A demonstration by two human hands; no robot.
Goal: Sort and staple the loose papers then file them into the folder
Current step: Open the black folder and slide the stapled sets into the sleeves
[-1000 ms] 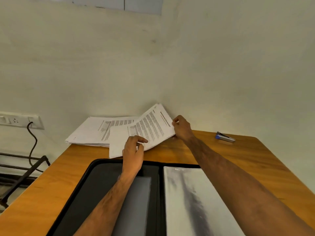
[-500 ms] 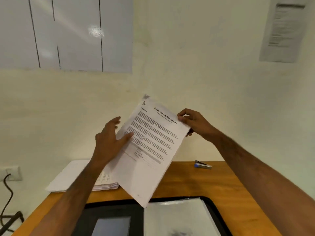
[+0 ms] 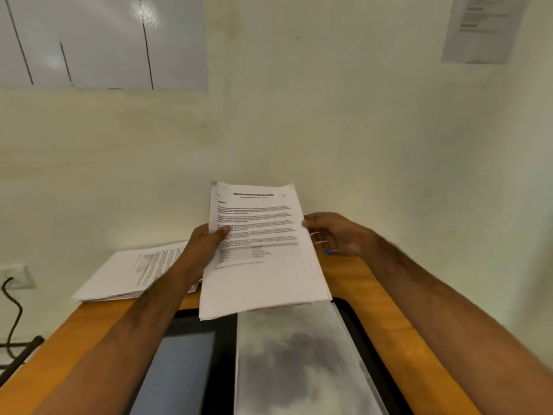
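- A thin sheaf of white printed paper sheets (image 3: 263, 253) is held up at the centre of the frame, above the near edge of the orange wooden table (image 3: 380, 298).
- The left hand (image 3: 203, 250) grips its left edge, thumb curled over the printed face; the right hand (image 3: 335, 235) holds the right edge, fingers bent behind the sheets, though how tightly I cannot tell.
- Such paper looks light and limp; held by the sides it would likely sag and fan at the bottom, where the lower edges already sit uneven. Squaring the edges and pinching near a top corner seems wise before stapling.
- The open black folder with clear plastic sleeves (image 3: 299, 354) lies at the lower centre, right under the sheaf.
- A second loose pile of white printed papers (image 3: 131, 274) rests left of centre on the table.
- A small blue-ended object (image 3: 329, 252), probably the stapler, peeks out behind the right hand, mostly hidden.
- A wall socket with a black cable (image 3: 12, 295) sits at the far left.
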